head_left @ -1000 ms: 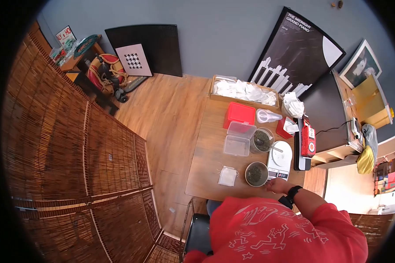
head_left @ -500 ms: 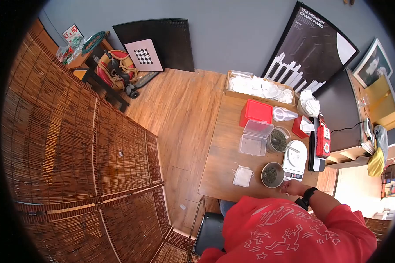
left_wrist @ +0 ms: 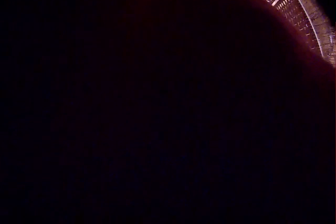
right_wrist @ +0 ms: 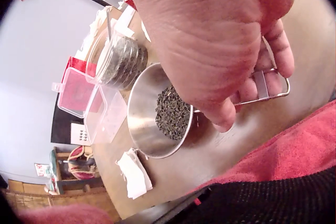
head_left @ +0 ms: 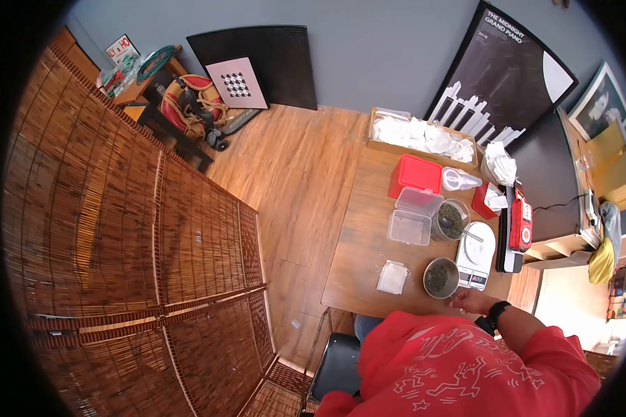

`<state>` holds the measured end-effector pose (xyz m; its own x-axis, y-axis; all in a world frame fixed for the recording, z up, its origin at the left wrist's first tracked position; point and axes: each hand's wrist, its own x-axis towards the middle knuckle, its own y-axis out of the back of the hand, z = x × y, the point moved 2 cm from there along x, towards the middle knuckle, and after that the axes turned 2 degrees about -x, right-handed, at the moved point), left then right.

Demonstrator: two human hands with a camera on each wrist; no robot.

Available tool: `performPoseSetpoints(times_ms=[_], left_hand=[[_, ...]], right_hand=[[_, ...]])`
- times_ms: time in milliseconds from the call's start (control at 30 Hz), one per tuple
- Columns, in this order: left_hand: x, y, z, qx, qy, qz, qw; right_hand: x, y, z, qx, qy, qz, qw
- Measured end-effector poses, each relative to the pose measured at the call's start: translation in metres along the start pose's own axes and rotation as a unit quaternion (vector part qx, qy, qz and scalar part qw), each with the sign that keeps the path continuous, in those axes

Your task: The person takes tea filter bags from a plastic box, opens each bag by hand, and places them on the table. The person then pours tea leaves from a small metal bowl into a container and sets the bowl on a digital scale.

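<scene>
Work in hand appears to be the portioning of loose dried leaf. The right hand (right_wrist: 220, 40) hangs over the near rim of the steel bowl (right_wrist: 157, 111), which stands on the worktop (head_left: 358, 254) at its near edge and holds a small heap of dark leaf (right_wrist: 172, 112). The fingers (right_wrist: 223, 116) are bent downward and drawn loosely together just beside the bowl's rim — whether they pinch any leaf I cannot tell, as the palm blocks the tips. A wire handle (right_wrist: 265, 85) shows behind the fingers, touching or just beside them. The left hand is not in view; its wrist camera is covered by dark cloth. Far of the steel bowl stands a glass bowl (head_left: 451, 219) of the same leaf with a spoon in it, a white scale (head_left: 476, 254) to the right, a clear box (head_left: 412, 219) to the left, and a small cloth pouch (head_left: 393, 276) near left. In my judgement the leaf is being measured or adjusted, and the next move calls for a light, steady touch so that the bowl does not tip or scatter leaf.
</scene>
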<state>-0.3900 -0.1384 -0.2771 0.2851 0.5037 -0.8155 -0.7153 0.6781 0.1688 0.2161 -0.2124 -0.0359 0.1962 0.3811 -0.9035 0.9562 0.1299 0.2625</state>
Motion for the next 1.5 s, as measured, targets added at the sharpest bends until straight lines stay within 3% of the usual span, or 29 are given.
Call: performPoseSetpoints(times_ms=[367, 567, 900, 1500], left_hand=[[0.008, -0.025, -0.003, -0.077, 0.005, 0.012, 0.997], [0.011, -0.031, -0.002, -0.114, 0.008, 0.019, 0.993], [-0.007, 0.003, -0.017, -0.154, 0.037, 0.052, 0.986], [-0.003, -0.001, -0.014, -0.232, 0.065, 0.048, 0.969]], right_hand=[[-0.011, 0.000, -0.002, -0.024, -0.030, -0.004, 0.999], [-0.010, 0.002, -0.003, -0.005, 0.009, 0.009, 1.000], [-0.008, 0.002, -0.019, -0.019, -0.018, 0.025, 0.999], [-0.021, 0.002, -0.018, 0.024, -0.030, 0.012, 0.999]])
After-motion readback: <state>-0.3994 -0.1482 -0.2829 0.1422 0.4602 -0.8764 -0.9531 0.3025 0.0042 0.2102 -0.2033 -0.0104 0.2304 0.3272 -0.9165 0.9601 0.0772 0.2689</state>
